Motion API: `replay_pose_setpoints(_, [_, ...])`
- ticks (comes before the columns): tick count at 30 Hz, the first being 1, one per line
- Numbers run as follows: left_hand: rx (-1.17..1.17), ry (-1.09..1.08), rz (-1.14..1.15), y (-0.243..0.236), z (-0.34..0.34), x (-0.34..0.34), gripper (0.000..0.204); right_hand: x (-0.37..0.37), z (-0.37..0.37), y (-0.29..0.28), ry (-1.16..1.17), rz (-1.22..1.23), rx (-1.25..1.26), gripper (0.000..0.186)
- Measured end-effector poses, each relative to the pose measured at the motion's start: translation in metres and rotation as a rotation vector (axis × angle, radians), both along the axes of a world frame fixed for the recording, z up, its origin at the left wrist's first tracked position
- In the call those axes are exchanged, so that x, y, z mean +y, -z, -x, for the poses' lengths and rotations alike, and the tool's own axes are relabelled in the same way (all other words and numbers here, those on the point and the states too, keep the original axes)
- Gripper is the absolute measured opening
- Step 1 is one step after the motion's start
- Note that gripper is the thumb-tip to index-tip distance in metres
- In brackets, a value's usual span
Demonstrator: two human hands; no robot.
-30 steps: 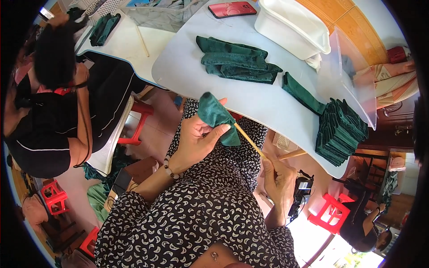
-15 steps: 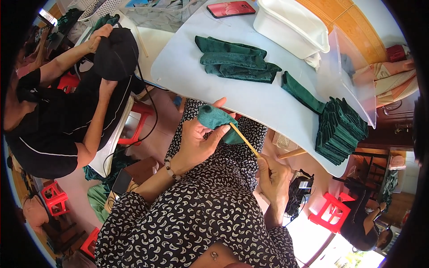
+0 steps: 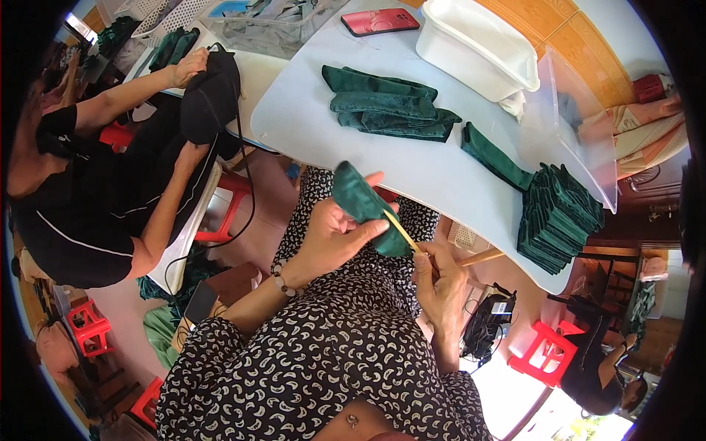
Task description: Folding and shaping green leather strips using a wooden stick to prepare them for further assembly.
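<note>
A piece of dark green velvet fabric (image 3: pixel 358 197) is pinched in my left hand (image 3: pixel 332 234), above my lap. My right hand (image 3: pixel 443 283) grips a thin yellow wooden stick (image 3: pixel 404 234) near its lower end. The stick slants up and left, and its upper end goes into the fabric beside my left thumb, so the tip is hidden. On the table before me lie several folded green velvet strips (image 3: pixel 386 103). To the right, a single strip (image 3: pixel 494 156) leads to a thick stack of the same strips (image 3: pixel 560 217).
A white plastic tub (image 3: pixel 478 48) and a red phone (image 3: pixel 380 22) are at the table's far side, with a clear plastic sheet (image 3: pixel 581 140) at right. On my left a co-worker holds a black cap-like item (image 3: pixel 210 99). Red stools (image 3: pixel 544 353) stand on the floor.
The green fabric in my left hand has gone from bunched to stretched out longer and flatter. My right hand and the stick have shifted slightly closer to it. The co-worker's hands have moved right.
</note>
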State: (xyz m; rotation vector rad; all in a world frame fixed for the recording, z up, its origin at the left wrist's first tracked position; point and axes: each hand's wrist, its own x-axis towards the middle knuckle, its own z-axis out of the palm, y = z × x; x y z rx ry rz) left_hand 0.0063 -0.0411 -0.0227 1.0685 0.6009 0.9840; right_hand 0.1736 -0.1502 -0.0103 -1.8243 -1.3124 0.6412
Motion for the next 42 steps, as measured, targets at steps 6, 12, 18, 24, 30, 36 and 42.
replay_pose_setpoints(6, [0.248,0.312,-0.041,-0.007,0.003,0.0,0.05,0.018,-0.004,0.013,-0.129,-0.058,0.118,0.019])
replay_pose_setpoints(12, [-0.016,-0.035,0.009,-0.011,0.007,0.001,0.02,0.019,-0.008,0.042,-0.19,-0.068,0.457,0.032])
replay_pose_setpoints(18, [0.158,-0.091,-0.083,-0.023,-0.003,-0.004,0.013,0.022,-0.003,0.059,-0.181,-0.164,0.469,0.035])
replay_pose_setpoints(24, [0.3,-0.106,-0.155,-0.026,0.0,0.001,0.011,0.024,-0.005,0.059,-0.209,-0.231,0.404,0.032])
replay_pose_setpoints(30, [0.425,0.157,-0.137,-0.034,0.009,0.006,0.017,0.035,-0.025,0.063,-0.31,-0.312,0.295,0.029])
replay_pose_setpoints(36, [0.448,0.291,-0.202,-0.034,0.012,0.008,0.02,0.041,-0.02,0.074,-0.398,-0.287,0.48,0.034])
replay_pose_setpoints(42, [0.235,-0.201,-0.267,-0.018,0.005,-0.001,0.027,0.034,0.012,0.064,-0.329,-0.144,0.747,0.036])
